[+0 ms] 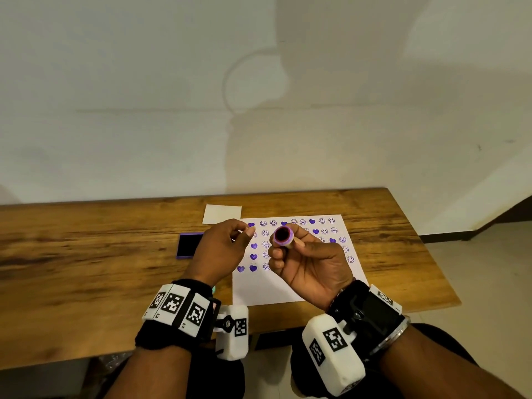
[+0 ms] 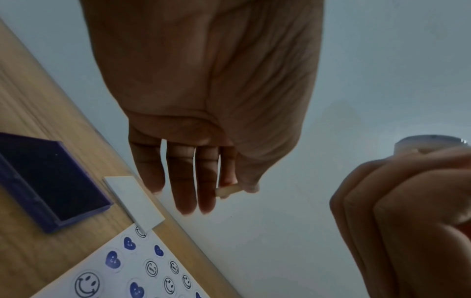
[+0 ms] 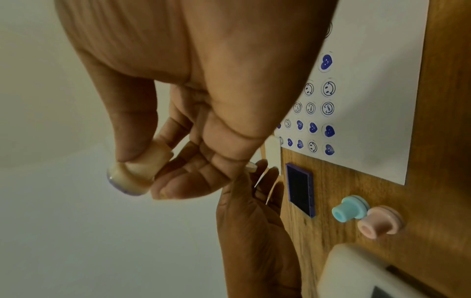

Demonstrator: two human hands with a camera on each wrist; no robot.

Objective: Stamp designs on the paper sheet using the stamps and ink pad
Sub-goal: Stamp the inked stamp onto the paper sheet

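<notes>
My right hand [image 1: 283, 250] is raised over the paper sheet [image 1: 288, 286] and grips a cream stamp [image 1: 283, 236] between thumb and fingers. The stamp's round face is turned up, dark with purple ink. The right wrist view shows the same cream stamp [image 3: 139, 168] pinched by my right hand [image 3: 142, 175]. My left hand [image 1: 244, 233] hovers just left of the stamp, fingers relaxed, thumb near the index finger, holding nothing I can make out. The sheet carries several purple hearts and smiley prints. The purple ink pad [image 1: 189, 245] lies open left of the sheet.
A small white card [image 1: 221, 213] lies at the sheet's far left corner. A blue stamp [image 3: 349, 208] and a pink stamp [image 3: 379, 223] stand on the wooden table [image 1: 86, 254] near its front edge. A wall is close behind the table.
</notes>
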